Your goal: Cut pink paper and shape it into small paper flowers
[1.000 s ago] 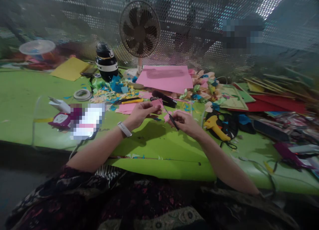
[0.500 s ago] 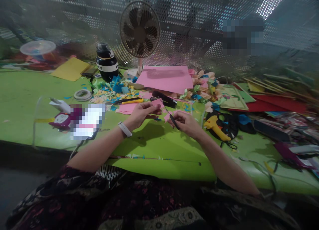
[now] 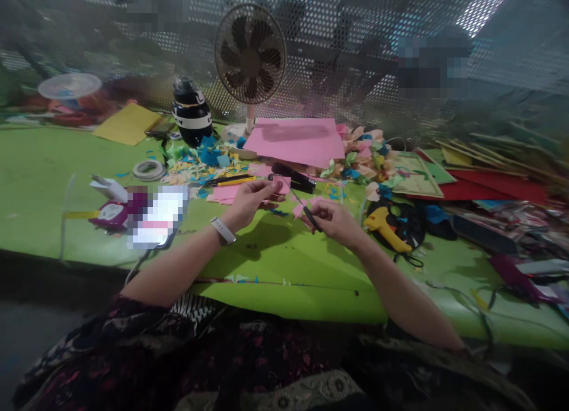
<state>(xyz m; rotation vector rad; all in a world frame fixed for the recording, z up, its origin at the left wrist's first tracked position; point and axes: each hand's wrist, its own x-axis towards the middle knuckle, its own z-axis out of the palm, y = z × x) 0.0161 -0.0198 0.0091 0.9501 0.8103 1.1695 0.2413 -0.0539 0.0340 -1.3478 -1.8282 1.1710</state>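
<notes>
Between the thumb and fingers of my left hand [image 3: 251,202] is a small piece of pink paper [image 3: 283,185]. My right hand [image 3: 333,221] grips scissors [image 3: 311,216] by their dark handles, the thin blades pointing up and left beside the paper's right edge. Whether the blades touch the paper I cannot tell. Small pink paper scraps [image 3: 306,207] lie under the scissors. Behind my left hand is a stack of pink paper [image 3: 224,194], with a yellow-and-black cutter knife [image 3: 235,181] beyond it. A black stapler [image 3: 293,177] rests just behind the held paper.
A large pink sheet [image 3: 296,139] lies before a fan [image 3: 249,55]. Folded paper pieces [image 3: 362,153] are heaped to its right. Left are a tape roll [image 3: 148,169] and a phone [image 3: 160,216]. A yellow glue gun [image 3: 386,228] lies right of my right hand.
The pink paper in my left hand has turned and now lies flatter toward the camera. My right hand with the scissors has barely shifted.
</notes>
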